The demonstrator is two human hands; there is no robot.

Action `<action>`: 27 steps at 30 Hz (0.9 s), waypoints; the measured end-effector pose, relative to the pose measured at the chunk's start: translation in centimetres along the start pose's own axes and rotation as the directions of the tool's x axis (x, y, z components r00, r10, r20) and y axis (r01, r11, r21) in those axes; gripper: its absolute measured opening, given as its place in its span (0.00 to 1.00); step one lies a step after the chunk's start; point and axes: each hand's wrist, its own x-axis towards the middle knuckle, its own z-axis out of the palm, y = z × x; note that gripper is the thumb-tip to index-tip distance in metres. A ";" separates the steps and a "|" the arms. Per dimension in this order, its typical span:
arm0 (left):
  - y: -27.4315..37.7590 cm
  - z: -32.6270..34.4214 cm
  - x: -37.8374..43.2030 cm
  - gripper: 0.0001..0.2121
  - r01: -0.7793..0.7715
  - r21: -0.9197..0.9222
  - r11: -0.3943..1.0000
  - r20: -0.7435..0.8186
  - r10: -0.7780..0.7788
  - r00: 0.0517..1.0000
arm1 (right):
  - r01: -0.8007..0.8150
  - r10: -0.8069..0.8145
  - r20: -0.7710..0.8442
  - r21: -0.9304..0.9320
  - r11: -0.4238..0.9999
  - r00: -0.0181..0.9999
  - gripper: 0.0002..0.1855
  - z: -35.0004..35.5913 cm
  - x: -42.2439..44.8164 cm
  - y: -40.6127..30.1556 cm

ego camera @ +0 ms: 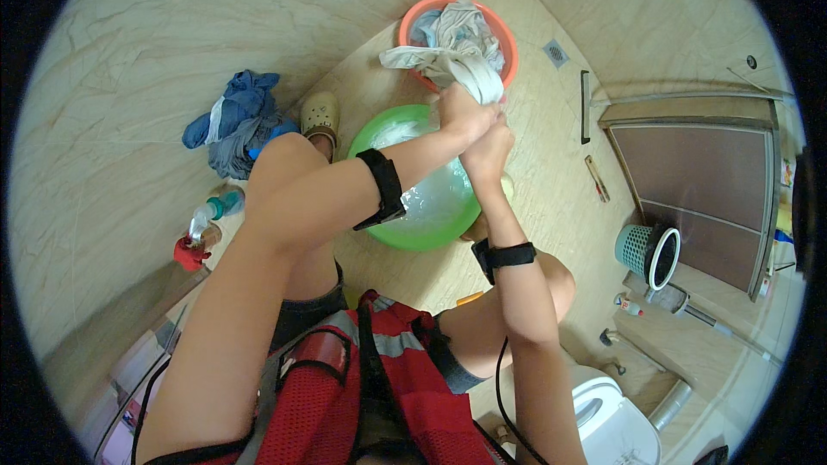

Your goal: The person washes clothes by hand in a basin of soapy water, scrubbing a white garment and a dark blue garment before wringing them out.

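My left hand [464, 115] and my right hand [489, 145] are close together, both closed on a bunched pale grey cloth [475, 74]. The cloth stretches up from my hands over the near rim of an orange plastic basin [512, 45], which holds more pale and light blue laundry [462, 22]. Beneath my hands and forearms stands a green plastic basin [381, 237] with cloudy, sudsy water [429, 197] in it. Something whitish lies in the water at its upper left. The fingertips are partly hidden by the hands themselves.
Blue and grey clothes [242, 123] lie against the left wall, beside a beige clog [320, 113] on my foot. Bottles [219, 206] stand below them. At right are a floor drain [555, 53], a brush [597, 179], a teal waste basket [633, 250] and a white toilet [607, 413].
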 end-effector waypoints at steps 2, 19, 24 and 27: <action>-0.5 -0.1 -0.1 0.10 -0.092 0.089 0.992 0.089 0.084 0.993 | -0.042 0.032 0.176 0.057 0.997 0.984 0.16 0.6 -0.1 1.3; 3.1 -3.4 -0.9 0.08 -0.056 -0.112 0.992 0.523 0.107 0.845 | -0.838 0.127 0.839 0.494 0.230 0.529 0.10 0.0 -1.6 1.8; 0.6 -3.0 0.9 0.05 -0.110 -0.347 0.931 0.516 0.288 0.807 | -0.722 0.092 0.750 0.585 0.369 0.655 0.10 -1.0 -1.2 -1.2; 1.2 -3.2 1.3 0.06 -0.038 -0.369 0.929 0.494 0.231 0.838 | -0.678 0.224 0.669 0.557 0.480 0.708 0.11 -2.6 -0.5 -3.2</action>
